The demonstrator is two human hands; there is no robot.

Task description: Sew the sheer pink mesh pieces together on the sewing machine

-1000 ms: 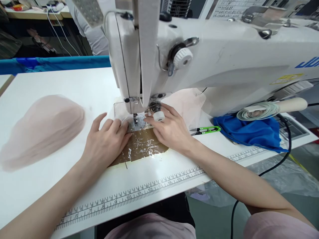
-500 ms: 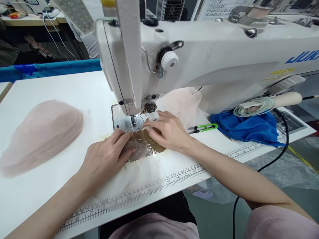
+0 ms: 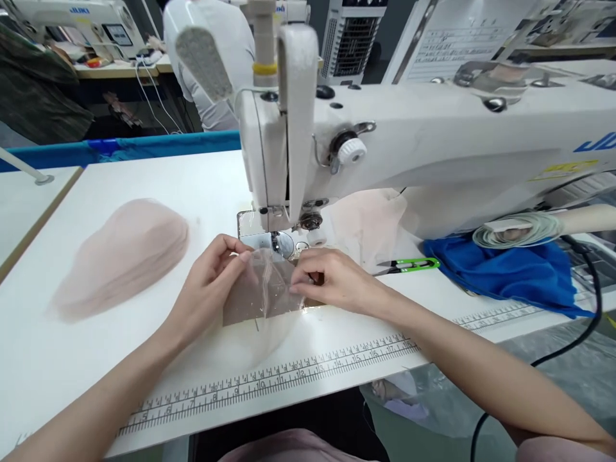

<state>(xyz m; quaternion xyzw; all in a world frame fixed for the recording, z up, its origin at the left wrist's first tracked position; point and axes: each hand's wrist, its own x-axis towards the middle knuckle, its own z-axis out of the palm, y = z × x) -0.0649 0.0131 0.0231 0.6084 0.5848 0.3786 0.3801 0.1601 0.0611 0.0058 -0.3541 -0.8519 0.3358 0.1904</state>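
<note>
A piece of sheer, pale fabric (image 3: 264,285) hangs between my hands, just in front of the presser foot (image 3: 276,244) of a white sewing machine (image 3: 433,138). My left hand (image 3: 209,273) pinches its upper left edge between thumb and forefinger. On the other side, my right hand (image 3: 334,279) has its fingers closed at the right edge of the same fabric; the exact grip is partly hidden. A narrow gathered or seamed strip runs down the fabric's middle. Green-handled thread snips (image 3: 414,264) lie right of my right hand, close to more pale sheer fabric (image 3: 368,221).
A stack of pale pink sheer pieces (image 3: 125,260) lies on the white table at left. Blue cloth (image 3: 510,273) sits at right under a coil of pale green cord (image 3: 513,228). A printed ruler (image 3: 274,382) runs along the front edge. A person in white (image 3: 216,70) is beyond the table.
Both hands have drawn back from the presser foot toward me, bringing the sheer fabric up between them. Fingers that lay on the fabric now pinch it. The camera view has shifted.
</note>
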